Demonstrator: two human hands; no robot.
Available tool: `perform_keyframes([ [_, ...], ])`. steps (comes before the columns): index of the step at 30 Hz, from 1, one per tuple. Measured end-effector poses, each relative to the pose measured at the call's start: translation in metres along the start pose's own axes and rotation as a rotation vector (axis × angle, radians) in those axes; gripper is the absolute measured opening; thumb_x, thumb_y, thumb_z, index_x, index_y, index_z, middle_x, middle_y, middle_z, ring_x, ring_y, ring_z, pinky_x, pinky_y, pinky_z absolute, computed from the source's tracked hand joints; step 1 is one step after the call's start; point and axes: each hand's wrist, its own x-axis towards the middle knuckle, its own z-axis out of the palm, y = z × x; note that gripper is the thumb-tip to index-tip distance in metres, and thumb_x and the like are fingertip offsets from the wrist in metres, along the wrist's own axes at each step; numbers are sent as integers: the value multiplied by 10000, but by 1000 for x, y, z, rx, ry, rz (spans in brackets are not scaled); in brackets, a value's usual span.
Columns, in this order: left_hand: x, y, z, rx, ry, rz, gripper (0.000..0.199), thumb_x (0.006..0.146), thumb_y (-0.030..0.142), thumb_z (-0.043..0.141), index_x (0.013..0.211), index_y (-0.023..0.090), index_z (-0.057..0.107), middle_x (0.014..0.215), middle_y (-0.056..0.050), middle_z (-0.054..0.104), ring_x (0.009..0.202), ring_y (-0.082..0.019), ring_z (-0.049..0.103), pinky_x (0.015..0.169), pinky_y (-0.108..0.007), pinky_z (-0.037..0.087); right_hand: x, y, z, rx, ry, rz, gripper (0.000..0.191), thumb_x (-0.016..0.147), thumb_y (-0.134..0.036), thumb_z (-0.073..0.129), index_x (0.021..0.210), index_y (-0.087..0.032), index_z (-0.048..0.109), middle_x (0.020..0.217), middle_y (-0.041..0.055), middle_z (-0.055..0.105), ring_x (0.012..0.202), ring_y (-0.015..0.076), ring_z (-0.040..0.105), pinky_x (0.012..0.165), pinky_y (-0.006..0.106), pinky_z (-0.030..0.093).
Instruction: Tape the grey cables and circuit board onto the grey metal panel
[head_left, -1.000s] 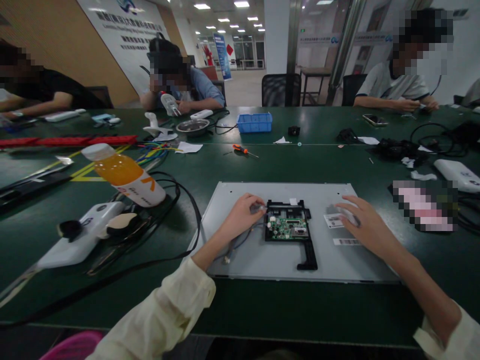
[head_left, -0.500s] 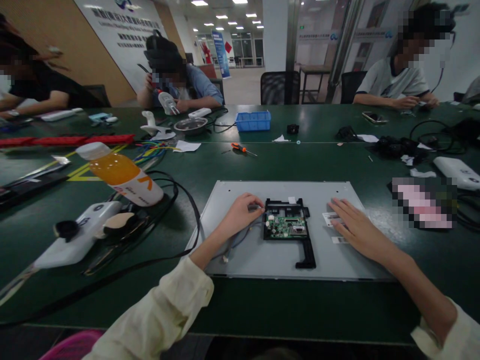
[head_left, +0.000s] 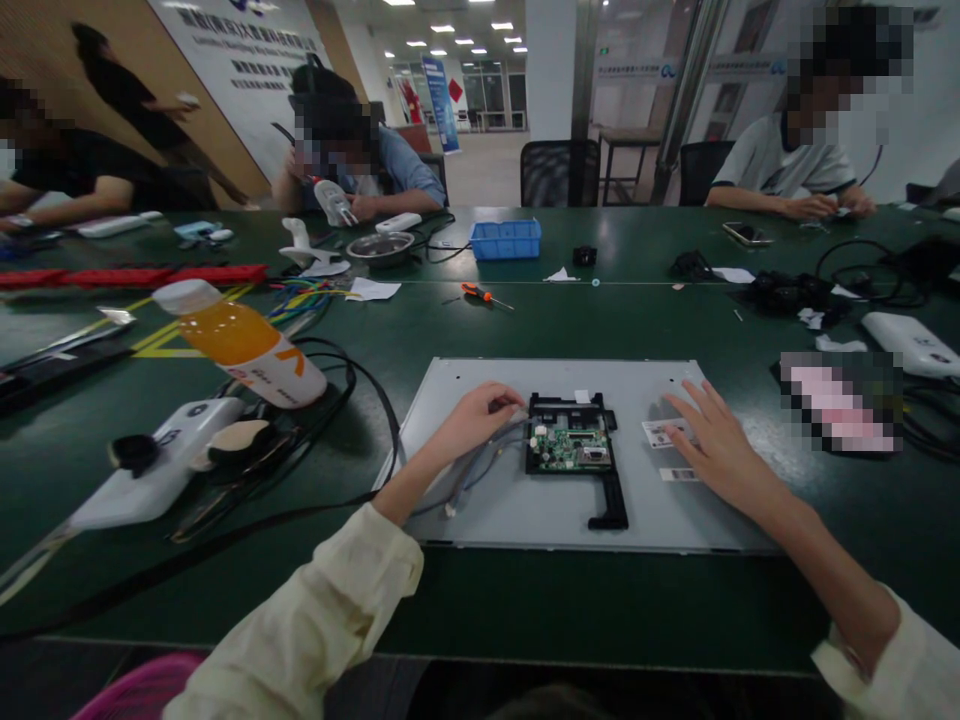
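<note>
A flat grey metal panel (head_left: 480, 500) lies on the table in front of me. On its middle sits a black plastic frame (head_left: 615, 500) holding a green circuit board (head_left: 566, 450). My left hand (head_left: 480, 415) is at the frame's upper left side, fingertips pinched together on what looks like the end of a thin grey cable (head_left: 469, 475). The fingers partly hide that end. The cable's loose tail with a small connector rests on the panel. My right hand (head_left: 716, 450) is open, fingers spread, over the panel's right side beside white labels (head_left: 679, 475).
On the left are a tilted orange drink bottle (head_left: 244, 340), a white device (head_left: 157, 480) and a black strap (head_left: 300, 515). Further back lie an orange-handled screwdriver (head_left: 486, 295) and a blue basket (head_left: 505, 240). A phone (head_left: 840, 400) is at right. Several people work across the table.
My right hand has lifted slightly and spread its fingers. My left hand has shifted a little left, with more grey cable showing beside it. A person walks at the back left.
</note>
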Motion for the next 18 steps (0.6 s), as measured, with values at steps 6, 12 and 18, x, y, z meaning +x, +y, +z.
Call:
perform_keyframes([
  [6,0,-7,0,-25,-22,21,205,780,180,565,931,215,699,969,-33,653,898,-166,620,840,-323,492,0,-1,-3,13,22,-8,504,943,-497,357,1353,-231,482,1535,121,321,1457,345,165,1104,601,308],
  [12,-1,-5,-1,19,-46,45,160,762,183,596,889,204,691,980,-33,629,953,-178,619,892,-339,483,0,-1,-2,0,18,-11,506,947,-491,357,1340,-204,495,1520,139,334,1459,334,156,1122,576,295],
  [18,-1,-4,4,52,22,44,101,767,158,575,825,193,649,888,-14,638,876,-162,619,857,-321,484,-1,0,0,11,45,-23,489,945,-479,368,1346,-227,489,1523,123,327,1454,337,168,1107,592,309],
])
